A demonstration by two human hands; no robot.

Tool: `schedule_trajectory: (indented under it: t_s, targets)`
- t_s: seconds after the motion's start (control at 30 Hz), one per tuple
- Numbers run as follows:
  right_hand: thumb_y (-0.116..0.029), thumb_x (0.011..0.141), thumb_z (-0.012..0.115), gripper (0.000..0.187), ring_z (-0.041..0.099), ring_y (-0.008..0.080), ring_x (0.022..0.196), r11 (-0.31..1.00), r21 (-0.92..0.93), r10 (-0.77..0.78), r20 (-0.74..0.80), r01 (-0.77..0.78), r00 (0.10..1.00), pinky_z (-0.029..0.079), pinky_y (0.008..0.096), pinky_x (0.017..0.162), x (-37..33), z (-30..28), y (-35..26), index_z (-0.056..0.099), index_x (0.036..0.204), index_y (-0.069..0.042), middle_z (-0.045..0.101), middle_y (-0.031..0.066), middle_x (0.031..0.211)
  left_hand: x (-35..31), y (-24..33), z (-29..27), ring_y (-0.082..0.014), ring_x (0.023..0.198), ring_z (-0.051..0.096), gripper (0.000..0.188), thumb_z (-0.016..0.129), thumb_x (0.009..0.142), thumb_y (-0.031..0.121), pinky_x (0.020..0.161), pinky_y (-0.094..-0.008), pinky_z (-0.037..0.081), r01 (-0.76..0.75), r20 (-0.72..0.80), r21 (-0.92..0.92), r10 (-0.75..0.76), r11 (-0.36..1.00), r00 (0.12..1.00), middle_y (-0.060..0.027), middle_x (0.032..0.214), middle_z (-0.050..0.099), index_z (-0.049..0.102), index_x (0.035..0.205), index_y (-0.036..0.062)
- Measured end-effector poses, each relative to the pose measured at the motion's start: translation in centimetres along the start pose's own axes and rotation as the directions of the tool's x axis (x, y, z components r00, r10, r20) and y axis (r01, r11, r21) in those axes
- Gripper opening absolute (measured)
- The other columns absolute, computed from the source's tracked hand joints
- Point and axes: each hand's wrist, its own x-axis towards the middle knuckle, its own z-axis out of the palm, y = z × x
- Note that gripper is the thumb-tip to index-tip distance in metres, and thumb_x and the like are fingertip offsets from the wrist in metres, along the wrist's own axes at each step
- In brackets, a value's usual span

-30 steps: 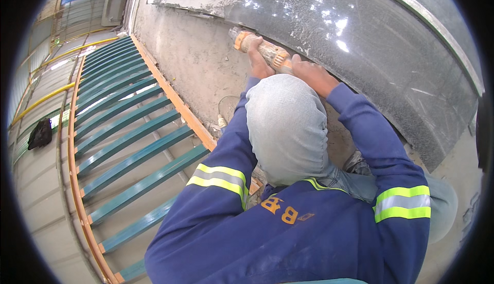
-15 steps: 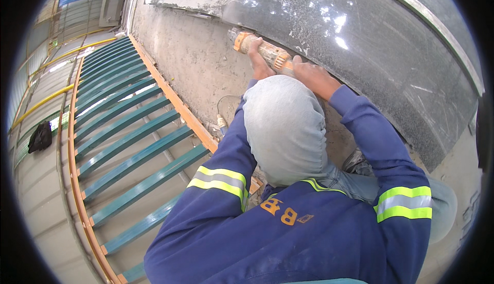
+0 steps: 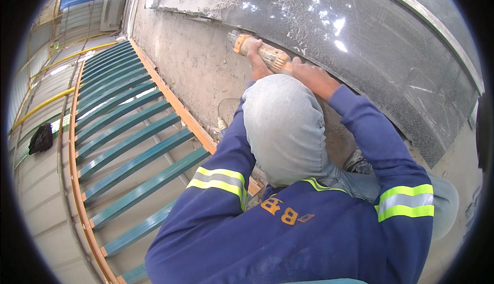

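Observation:
My left hand (image 3: 257, 63) is wrapped round the front of a dusty orange-and-grey angle grinder (image 3: 272, 55). Behind it, my right hand (image 3: 311, 76) grips the rear of the tool's body. The grinder's head points to the far left, close below the lower edge of a dark speckled stone slab (image 3: 350, 52). Dust blurs the head, so whether it touches the slab's edge I cannot tell. White dust coats part of the slab. My raised knee (image 3: 285, 124), in pale denim, stands between my forearms and hides part of the ground.
At the left runs a long frame (image 3: 175, 104) with orange rails and several teal slats. A cable connector (image 3: 222, 123) lies near my left sleeve. A black bag (image 3: 41, 139) is at the far left, near a yellow pipe (image 3: 43, 108). Rough concrete (image 3: 190, 63) borders the slab.
The grinder and both hands stay almost in place, with only a very slight shift. The view has moved a little; my grip is the same.

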Motion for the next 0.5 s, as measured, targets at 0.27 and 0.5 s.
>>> schedule_trajectory:
  t_s: [0.27,0.5]
  targets:
    - [-0.019,0.090,0.060,0.032,0.069,0.0444,0.098,0.999,0.039,-0.005,0.016,0.004,1.000,0.055,0.0499,0.082,-2.4,-0.6,0.3,0.045,0.108,0.003,0.068,0.0334,0.101,-2.0,-1.0,0.7,-0.0307,0.084,0.064,0.056,0.062,0.079,0.045,0.075,-0.0469,0.056,0.029,-0.086,0.062,-0.024,0.998,0.996,-0.0140,0.098,0.056,0.049,0.118,0.0074]
    - [-0.015,0.083,0.065,0.037,0.069,0.0442,0.100,1.000,-0.007,-0.011,0.013,0.011,1.000,0.055,0.0495,0.084,0.6,0.2,-0.2,0.045,0.108,0.003,0.068,0.0328,0.102,3.9,-0.2,-2.2,-0.0315,0.086,0.064,0.057,0.066,0.078,0.039,0.075,-0.0479,0.056,-0.065,-0.053,0.021,0.066,0.998,0.996,-0.0140,0.099,0.055,0.047,0.123,0.0073]
